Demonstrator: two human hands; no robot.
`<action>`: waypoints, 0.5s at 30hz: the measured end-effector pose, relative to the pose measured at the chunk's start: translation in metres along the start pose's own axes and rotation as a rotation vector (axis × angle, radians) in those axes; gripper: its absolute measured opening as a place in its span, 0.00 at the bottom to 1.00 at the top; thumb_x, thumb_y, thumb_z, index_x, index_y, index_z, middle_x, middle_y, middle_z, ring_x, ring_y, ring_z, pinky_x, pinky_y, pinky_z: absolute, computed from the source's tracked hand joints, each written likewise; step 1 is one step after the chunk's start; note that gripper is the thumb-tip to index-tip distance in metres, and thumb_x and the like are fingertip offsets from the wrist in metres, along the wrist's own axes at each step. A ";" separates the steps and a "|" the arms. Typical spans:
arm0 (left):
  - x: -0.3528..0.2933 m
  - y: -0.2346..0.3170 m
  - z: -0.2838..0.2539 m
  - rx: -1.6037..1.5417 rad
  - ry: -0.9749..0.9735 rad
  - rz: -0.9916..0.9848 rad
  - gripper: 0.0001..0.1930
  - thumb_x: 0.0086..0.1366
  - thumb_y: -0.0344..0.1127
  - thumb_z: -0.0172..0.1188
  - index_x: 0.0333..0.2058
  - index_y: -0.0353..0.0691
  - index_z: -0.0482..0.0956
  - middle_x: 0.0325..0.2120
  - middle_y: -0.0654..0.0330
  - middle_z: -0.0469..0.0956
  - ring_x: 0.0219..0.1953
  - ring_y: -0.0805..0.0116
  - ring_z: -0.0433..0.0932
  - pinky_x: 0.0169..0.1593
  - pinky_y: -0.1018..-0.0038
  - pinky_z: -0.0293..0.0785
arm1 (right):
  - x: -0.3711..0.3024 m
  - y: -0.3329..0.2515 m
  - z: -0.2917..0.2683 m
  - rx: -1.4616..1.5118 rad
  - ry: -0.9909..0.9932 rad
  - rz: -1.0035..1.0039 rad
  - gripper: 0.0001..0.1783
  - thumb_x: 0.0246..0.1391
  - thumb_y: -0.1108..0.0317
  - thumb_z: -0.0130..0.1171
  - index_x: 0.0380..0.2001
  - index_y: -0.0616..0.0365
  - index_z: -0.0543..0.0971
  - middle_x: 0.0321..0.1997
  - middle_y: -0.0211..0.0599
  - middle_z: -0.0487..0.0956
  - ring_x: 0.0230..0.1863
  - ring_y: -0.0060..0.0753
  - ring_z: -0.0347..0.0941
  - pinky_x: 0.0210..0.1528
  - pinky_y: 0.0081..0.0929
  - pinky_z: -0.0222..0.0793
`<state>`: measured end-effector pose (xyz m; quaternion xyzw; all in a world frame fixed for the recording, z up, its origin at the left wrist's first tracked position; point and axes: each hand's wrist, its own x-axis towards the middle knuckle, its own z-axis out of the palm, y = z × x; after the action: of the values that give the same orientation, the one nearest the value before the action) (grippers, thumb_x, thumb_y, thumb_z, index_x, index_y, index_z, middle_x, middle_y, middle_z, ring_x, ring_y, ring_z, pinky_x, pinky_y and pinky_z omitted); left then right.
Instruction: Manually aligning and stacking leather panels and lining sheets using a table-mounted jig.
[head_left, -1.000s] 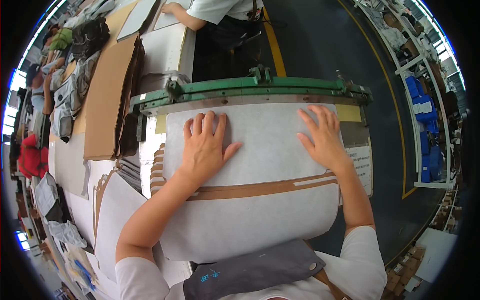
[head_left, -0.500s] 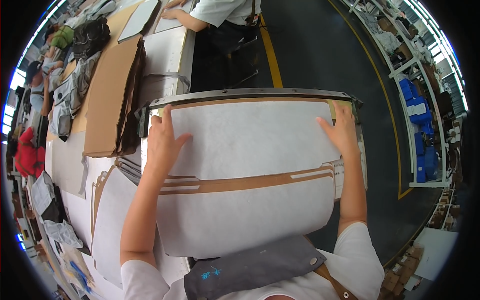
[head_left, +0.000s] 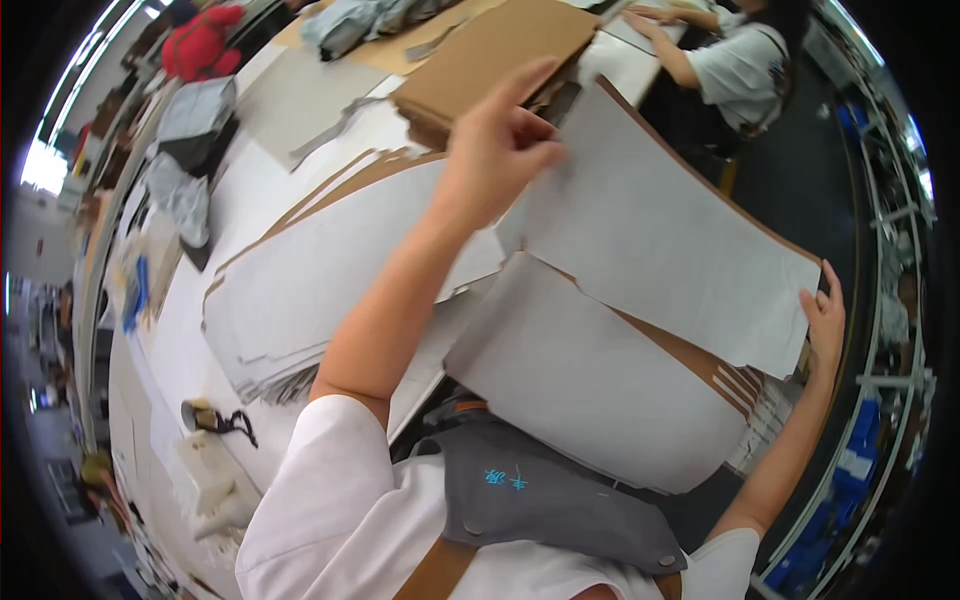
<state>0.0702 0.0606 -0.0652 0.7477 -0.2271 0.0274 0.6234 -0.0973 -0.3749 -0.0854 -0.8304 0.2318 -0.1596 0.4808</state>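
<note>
A large white panel (head_left: 680,220) with a brown edge lies tilted in front of me, over a second white panel (head_left: 600,370) nearer my body. Brown slotted strips show between the two at the right. My right hand (head_left: 825,325) grips the upper panel's right end, thumb on the white face and other fingers at its edge. By the panel's far left corner is my left hand (head_left: 495,150), index finger stretched out, thumb apart and the other fingers bent. No object shows between its fingers. Left of it, a stack of white panels (head_left: 340,265) lies on the table.
Brown cardboard sheets (head_left: 500,55) are piled at the back. A co-worker's hands (head_left: 650,20) rest on a panel at the far right. A small round object with a black cord (head_left: 215,418) sits on the white table (head_left: 165,345). Shelves with blue bins (head_left: 855,450) line the right side.
My view has turned left. The upper panel now slants down to the right, away from the metal bar seen before. My right hand has closed on its right end; my left hand has moved.
</note>
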 end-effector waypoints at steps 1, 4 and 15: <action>-0.011 0.010 -0.035 0.016 0.036 -0.056 0.37 0.53 0.24 0.65 0.62 0.43 0.64 0.28 0.61 0.79 0.33 0.76 0.75 0.37 0.80 0.70 | 0.000 -0.032 0.026 0.124 -0.043 0.000 0.34 0.54 0.78 0.55 0.64 0.62 0.60 0.36 0.37 0.81 0.34 0.19 0.75 0.39 0.17 0.69; -0.065 0.012 -0.154 0.195 0.259 -0.129 0.35 0.54 0.26 0.65 0.62 0.38 0.64 0.29 0.60 0.79 0.32 0.76 0.74 0.39 0.81 0.69 | 0.001 -0.095 0.114 0.240 -0.381 -0.087 0.28 0.55 0.75 0.57 0.59 0.66 0.66 0.38 0.36 0.81 0.37 0.20 0.76 0.39 0.16 0.70; -0.263 -0.061 -0.325 0.576 0.511 -0.663 0.20 0.53 0.24 0.61 0.47 0.29 0.77 0.27 0.62 0.79 0.28 0.77 0.74 0.31 0.81 0.68 | -0.045 -0.122 0.385 -0.036 -0.731 -0.550 0.14 0.48 0.68 0.63 0.34 0.68 0.77 0.30 0.42 0.78 0.29 0.33 0.74 0.35 0.28 0.69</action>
<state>-0.0639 0.4554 -0.1349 0.8905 0.1993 0.0717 0.4027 0.0803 -0.0193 -0.1685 -0.8711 -0.1795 0.0259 0.4564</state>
